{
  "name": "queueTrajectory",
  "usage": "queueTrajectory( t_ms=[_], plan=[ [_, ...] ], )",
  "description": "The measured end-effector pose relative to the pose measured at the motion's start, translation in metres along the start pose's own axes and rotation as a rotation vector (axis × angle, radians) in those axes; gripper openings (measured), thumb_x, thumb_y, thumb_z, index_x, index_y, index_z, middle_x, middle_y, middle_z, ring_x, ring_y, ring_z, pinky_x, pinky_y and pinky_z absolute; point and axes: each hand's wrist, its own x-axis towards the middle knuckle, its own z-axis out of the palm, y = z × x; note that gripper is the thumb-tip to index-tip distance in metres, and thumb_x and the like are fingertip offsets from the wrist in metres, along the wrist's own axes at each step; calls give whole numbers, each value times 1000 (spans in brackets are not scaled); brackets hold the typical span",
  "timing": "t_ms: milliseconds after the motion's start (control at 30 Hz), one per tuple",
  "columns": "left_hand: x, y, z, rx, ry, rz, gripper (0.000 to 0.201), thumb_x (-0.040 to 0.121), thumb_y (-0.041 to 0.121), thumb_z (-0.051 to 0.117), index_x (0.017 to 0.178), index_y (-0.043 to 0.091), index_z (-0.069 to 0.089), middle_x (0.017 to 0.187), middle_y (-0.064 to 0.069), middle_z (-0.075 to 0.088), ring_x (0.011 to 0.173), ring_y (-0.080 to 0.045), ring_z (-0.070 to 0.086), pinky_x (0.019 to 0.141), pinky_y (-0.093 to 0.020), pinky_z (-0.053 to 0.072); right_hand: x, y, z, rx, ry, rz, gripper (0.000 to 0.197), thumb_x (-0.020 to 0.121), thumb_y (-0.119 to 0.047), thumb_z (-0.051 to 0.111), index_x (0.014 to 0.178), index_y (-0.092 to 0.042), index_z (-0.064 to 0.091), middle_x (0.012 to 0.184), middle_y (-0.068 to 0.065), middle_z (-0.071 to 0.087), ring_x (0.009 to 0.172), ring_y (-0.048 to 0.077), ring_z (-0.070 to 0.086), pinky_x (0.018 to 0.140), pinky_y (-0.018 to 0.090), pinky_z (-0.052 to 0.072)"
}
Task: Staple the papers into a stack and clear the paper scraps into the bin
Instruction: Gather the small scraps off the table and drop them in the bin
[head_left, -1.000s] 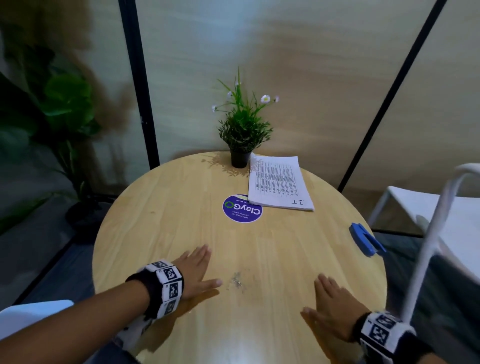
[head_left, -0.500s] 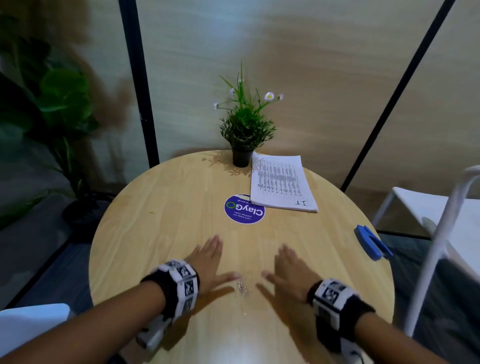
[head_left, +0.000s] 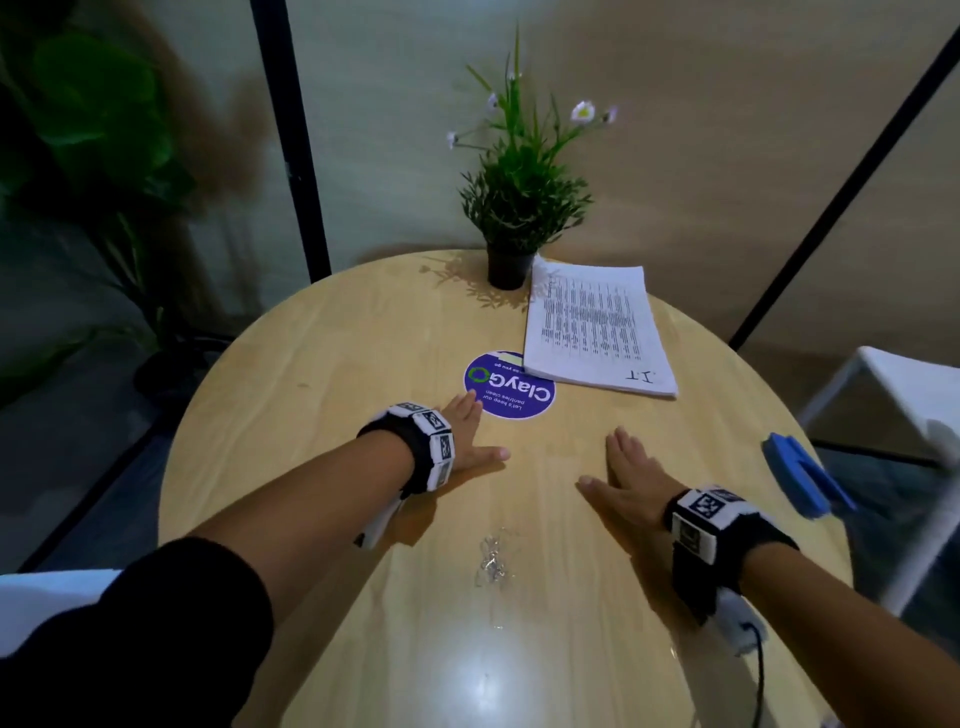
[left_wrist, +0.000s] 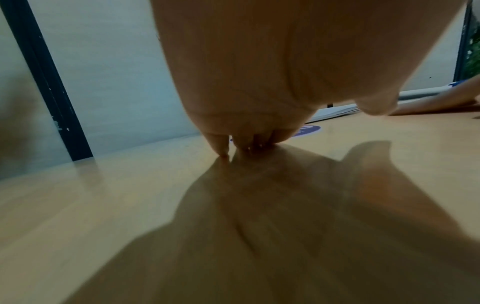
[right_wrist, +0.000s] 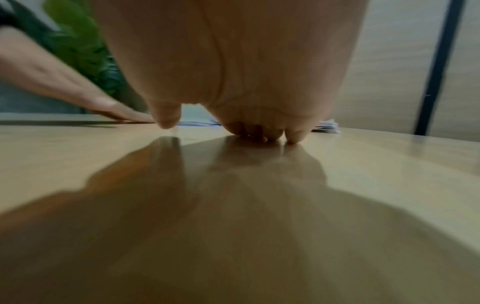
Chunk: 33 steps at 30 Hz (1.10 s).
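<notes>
A stack of printed papers (head_left: 597, 332) lies at the far right of the round wooden table (head_left: 322, 374), beside a small potted plant. A blue stapler (head_left: 802, 480) sits at the table's right edge. Tiny pale scraps (head_left: 492, 564) lie in a little heap near the middle front, between my forearms. My left hand (head_left: 470, 434) lies flat on the wood with fingers straight, fingertips by a purple round sticker (head_left: 509, 387). My right hand (head_left: 626, 475) also lies flat, palm down, holding nothing. Both wrist views show straight fingertips (left_wrist: 223, 152) (right_wrist: 293, 137) touching the tabletop.
A potted plant (head_left: 517, 208) stands at the table's back edge. A white chair (head_left: 893, 405) is close on the right, another white seat (head_left: 47, 603) at lower left. A large leafy plant (head_left: 88, 135) and black frame posts stand behind. No bin is in view.
Both hands have slid forward across the table, away from me, past the scrap heap, which now lies behind them. The view has moved closer to the table.
</notes>
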Motion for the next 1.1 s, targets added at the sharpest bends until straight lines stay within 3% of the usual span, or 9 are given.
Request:
queueTrajectory(
  t_ms=[200,300,433,567,700,833,900,1000,1100],
  plan=[
    [-37,15,23,43,-45,142,91,91,61,32,149,3,-8,159,-12,-15,149,-23,-8,121,-44,6,-52,-42,23,-14,-144,-212,92,89,-64,30,148,-6,-10,156,12,-20,146,25,-15,119,40,-2],
    [-72,24,43,74,-80,236,86,93,60,28,149,7,-10,158,-9,-17,148,-21,-11,120,-43,3,-71,-64,40,-11,-151,-269,115,61,-83,7,148,-10,-11,156,7,-21,145,21,-16,118,37,-4],
    [-110,30,66,101,-88,289,72,98,49,22,149,10,-10,159,-7,-15,148,-19,-12,120,-41,0,-94,-84,56,8,-157,-305,88,89,-64,26,148,-11,-13,157,7,-19,146,20,-15,117,36,-4],
    [-142,32,64,43,-202,302,70,99,46,23,150,11,-10,160,-5,-13,148,-17,-9,121,-39,2,-123,-84,45,34,-290,-305,77,95,-53,31,150,-14,-8,158,5,-14,147,18,-7,118,33,2],
    [-169,19,52,-67,-101,248,74,98,46,29,149,8,-9,160,-8,-10,149,-17,-6,121,-36,2,-146,-57,27,143,-149,-181,72,96,-49,34,151,-15,2,160,1,-5,147,13,6,116,24,8],
    [-184,-23,58,3,-43,-38,84,95,57,25,149,3,-8,159,-13,-13,149,-22,-6,122,-39,3,-159,-19,46,-144,-141,50,85,92,-60,30,150,-7,-4,159,8,-10,148,21,0,119,34,6],
    [-190,-40,68,16,-71,-177,106,80,77,19,148,1,-9,158,-15,-14,149,-25,-6,122,-40,3,-165,-12,60,-297,-163,120,98,84,-73,25,148,-8,-12,158,6,-15,148,21,-6,119,39,2],
    [-195,-39,77,-36,-86,-177,170,11,101,-2,147,0,-13,157,-16,-19,148,-27,-10,121,-40,0,-169,-28,66,-319,-182,88,122,62,-91,10,146,-8,-18,156,3,-22,147,20,-11,118,41,-2],
    [-192,-18,88,-68,-78,-80,173,3,97,-12,147,1,-15,156,-15,-22,148,-26,-14,120,-39,-2,-164,-60,76,-303,-162,5,144,30,-92,-4,144,-7,-20,155,5,-25,146,21,-14,118,41,-4]
  ],
)
